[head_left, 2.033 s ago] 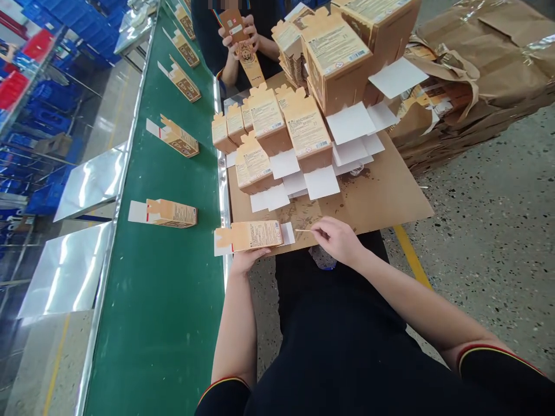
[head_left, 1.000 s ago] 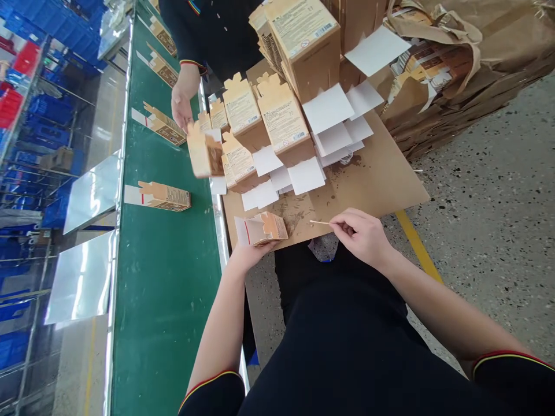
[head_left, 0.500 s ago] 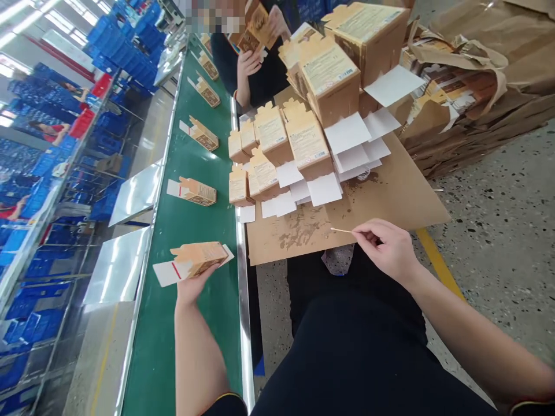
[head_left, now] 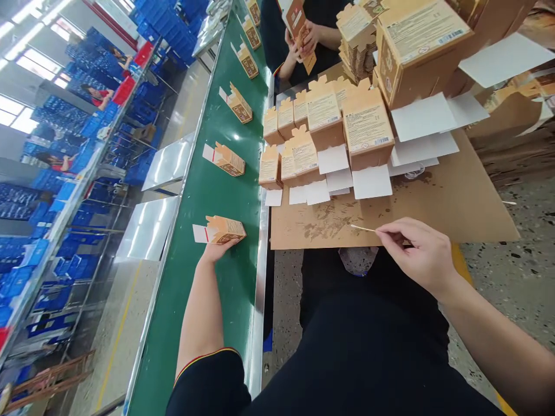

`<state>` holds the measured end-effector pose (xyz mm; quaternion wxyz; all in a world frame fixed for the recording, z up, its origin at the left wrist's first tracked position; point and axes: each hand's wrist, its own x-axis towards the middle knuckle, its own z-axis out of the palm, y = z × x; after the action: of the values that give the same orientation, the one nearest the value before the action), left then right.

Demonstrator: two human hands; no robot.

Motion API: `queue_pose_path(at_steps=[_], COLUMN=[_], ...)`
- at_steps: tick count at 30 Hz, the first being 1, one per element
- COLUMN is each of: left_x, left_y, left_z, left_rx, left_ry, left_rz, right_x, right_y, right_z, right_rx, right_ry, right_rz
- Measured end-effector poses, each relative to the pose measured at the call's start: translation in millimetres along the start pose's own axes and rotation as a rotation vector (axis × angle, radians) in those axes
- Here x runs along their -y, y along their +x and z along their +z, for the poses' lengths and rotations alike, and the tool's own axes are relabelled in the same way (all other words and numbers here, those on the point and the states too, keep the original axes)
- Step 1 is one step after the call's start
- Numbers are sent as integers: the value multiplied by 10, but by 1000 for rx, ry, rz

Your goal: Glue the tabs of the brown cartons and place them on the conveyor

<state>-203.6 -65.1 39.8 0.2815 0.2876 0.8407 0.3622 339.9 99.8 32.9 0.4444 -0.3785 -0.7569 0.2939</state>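
Observation:
My left hand grips a small brown printed carton from its near side, on the green conveyor belt. A white flap with a red stripe sticks out of the carton's left end. My right hand pinches a cotton swab between thumb and fingertips. The swab points left above the brown cardboard sheet, over dark wet-looking stains. Just beyond it stand several folded cartons, packed in rows with white flaps hanging toward me.
More cartons stand spaced along the belt. A metal rail runs between belt and cardboard sheet. Across from me, a co-worker's hands hold a carton. Large stacks of flattened cartons rise at the back right. Blue crates fill the left.
My left hand, with the carton, has moved away from me along the belt; the carton now sits straighter. My view has shifted left. The co-worker's hands are lower. My right hand still holds the swab.

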Motion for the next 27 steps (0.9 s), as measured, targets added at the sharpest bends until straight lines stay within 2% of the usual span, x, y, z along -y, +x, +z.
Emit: queue_pose_path(at_steps=[4, 8, 10, 13, 14, 15, 17, 18, 20, 21, 23, 25, 27], left_x=[-68, -32, 87, 287, 310, 290, 87, -95, -565, -816, -1264, -1561, -1683], left_y=[132, 145, -20, -442, -572, -663, -665, -558, -146, 123, 662, 1053, 1217], left_z=[-56, -94, -79, 6, 60, 133, 342, 473, 755, 894, 1150, 1370, 1535], left_rx=[20, 26, -68, -348, -384, -359, -212, -151, -156, -169, -170, -117, -42], left_ry=[30, 61, 50, -16, -58, -113, -229, -271, -292, -292, -200, -101, -66], left_rz=[-9, 41, 81, 126, 160, 215, 351, 408, 427, 381, 199, 87, 44], right_x=[0, 2, 8, 7, -3, -21, -85, -130, -232, -283, -373, -451, -530], right_y=[43, 42, -57, -320, -412, -491, -575, -574, -493, -426, -276, -134, -6], right_z=[32, -141, -326, -638, -725, -796, -879, -891, -870, -843, -782, -738, -724], right_rx=[3, -41, -83, -178, -220, -262, -326, -343, -338, -323, -291, -283, -289], right_ry=[1, -55, -107, -234, -279, -316, -343, -342, -338, -343, -358, -368, -385], right_rz=[-16, -52, -34, 48, 83, 121, 184, 203, 207, 191, 148, 121, 132])
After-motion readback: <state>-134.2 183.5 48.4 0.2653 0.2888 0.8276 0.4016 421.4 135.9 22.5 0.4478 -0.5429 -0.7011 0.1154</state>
